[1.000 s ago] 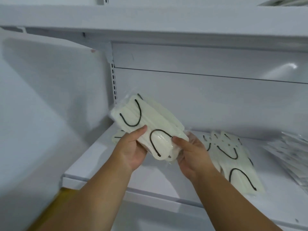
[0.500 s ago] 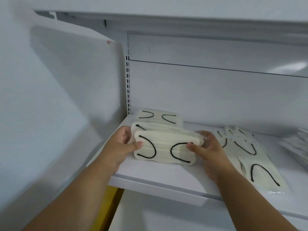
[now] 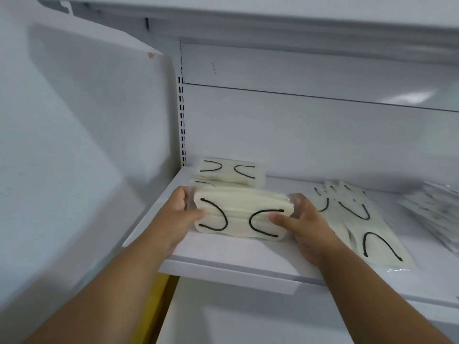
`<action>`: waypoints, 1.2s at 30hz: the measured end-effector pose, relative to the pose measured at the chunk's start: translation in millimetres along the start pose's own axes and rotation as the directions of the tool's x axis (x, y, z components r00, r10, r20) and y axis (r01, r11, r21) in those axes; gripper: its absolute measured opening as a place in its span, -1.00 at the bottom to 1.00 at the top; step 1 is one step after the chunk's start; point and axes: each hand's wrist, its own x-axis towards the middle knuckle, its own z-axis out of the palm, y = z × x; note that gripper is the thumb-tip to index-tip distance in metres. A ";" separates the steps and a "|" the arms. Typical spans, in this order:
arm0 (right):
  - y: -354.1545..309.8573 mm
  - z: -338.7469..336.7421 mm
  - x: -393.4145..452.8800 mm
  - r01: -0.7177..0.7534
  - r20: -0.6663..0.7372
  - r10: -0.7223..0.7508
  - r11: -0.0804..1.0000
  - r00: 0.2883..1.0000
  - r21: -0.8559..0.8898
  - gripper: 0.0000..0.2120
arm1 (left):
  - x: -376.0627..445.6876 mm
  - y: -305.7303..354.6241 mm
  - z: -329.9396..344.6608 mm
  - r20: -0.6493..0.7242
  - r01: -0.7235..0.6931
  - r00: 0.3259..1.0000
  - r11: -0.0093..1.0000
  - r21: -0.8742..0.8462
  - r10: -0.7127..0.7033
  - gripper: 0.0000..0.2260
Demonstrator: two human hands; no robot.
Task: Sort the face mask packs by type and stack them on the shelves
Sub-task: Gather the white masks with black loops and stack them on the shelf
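Note:
A pack of cream face masks with black ear loops (image 3: 239, 217) lies flat near the front left of the white shelf (image 3: 223, 263). My left hand (image 3: 177, 216) grips its left end, thumb on top. My right hand (image 3: 301, 225) grips its right end the same way. Behind it, against the back wall, sits a short stack of the same cream packs (image 3: 229, 173). More cream packs (image 3: 355, 219) lie spread out loosely to the right of my right hand.
Clear packs of a paler, different type (image 3: 437, 214) lie fanned at the far right of the shelf. A white side panel (image 3: 87, 145) closes the left. Another shelf (image 3: 273, 23) hangs overhead. Something yellow (image 3: 155, 306) shows below the shelf edge.
The pack was held tilted in the air; both hands have brought it down and laid it flat on the shelf in front of the rear stack.

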 end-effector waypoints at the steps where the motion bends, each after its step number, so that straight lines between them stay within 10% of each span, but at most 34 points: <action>1: 1.3 -1.6 0.1 -0.019 0.019 0.019 1.000 1.000 0.009 -0.61 | -0.1 -2.0 -2.9 0.010 0.006 1.000 0.999 0.052 -0.007 -0.75; 9: 0.8 -0.3 0.1 -0.050 -0.140 -0.022 0.869 0.990 -0.492 -0.87 | 13.0 -15.1 -12.5 -0.095 -0.031 0.994 0.968 0.251 0.057 -0.84; 19: -15.9 6.2 47.8 -0.095 -0.182 0.013 0.888 0.983 -0.450 -0.76 | 48.8 26.5 -19.4 -0.256 0.114 0.959 0.992 -0.057 -0.125 -0.83; 30: -14.9 41.9 109.0 -0.094 -0.157 -0.081 0.512 0.984 -0.853 -0.86 | 111.5 19.4 -34.5 -0.232 0.084 0.966 0.707 0.702 0.116 -0.78; 36: -3.8 48.5 112.9 -0.094 -0.147 -0.111 0.386 0.983 -0.918 -0.83 | 117.3 8.1 -32.2 -0.145 -0.014 0.960 0.558 0.829 0.239 -0.92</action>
